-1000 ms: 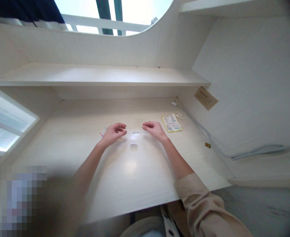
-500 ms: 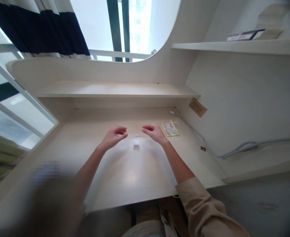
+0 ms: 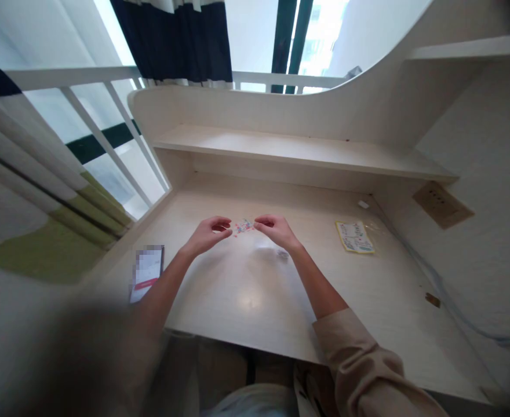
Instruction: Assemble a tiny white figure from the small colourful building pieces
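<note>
Between my fingertips is a thin, small piece with red and blue specks (image 3: 243,226); its kind is too fine to make out, and it looks partly clear. My left hand (image 3: 209,234) pinches at its left side, thumb and fingers curled, with a thin pale line showing by the thumb. At its right side my right hand (image 3: 277,230) is closed, fingertips pressed together and partly hiding the edge. A small clear, shiny thing (image 3: 283,253) lies on the desk (image 3: 237,313) just below my right hand.
A phone (image 3: 148,272) with a lit screen lies left, beside my forearm. To the right are a yellow-edged printed packet (image 3: 354,237), a small brown piece (image 3: 433,299) and a grey cable (image 3: 437,278). A low shelf (image 3: 298,150) runs along the back; a wall socket (image 3: 443,204) is at right.
The view has turned left, bringing the phone into sight. The red and blue specks now show between my hands, where only a faint trace showed before. My hands stay about as far apart.
</note>
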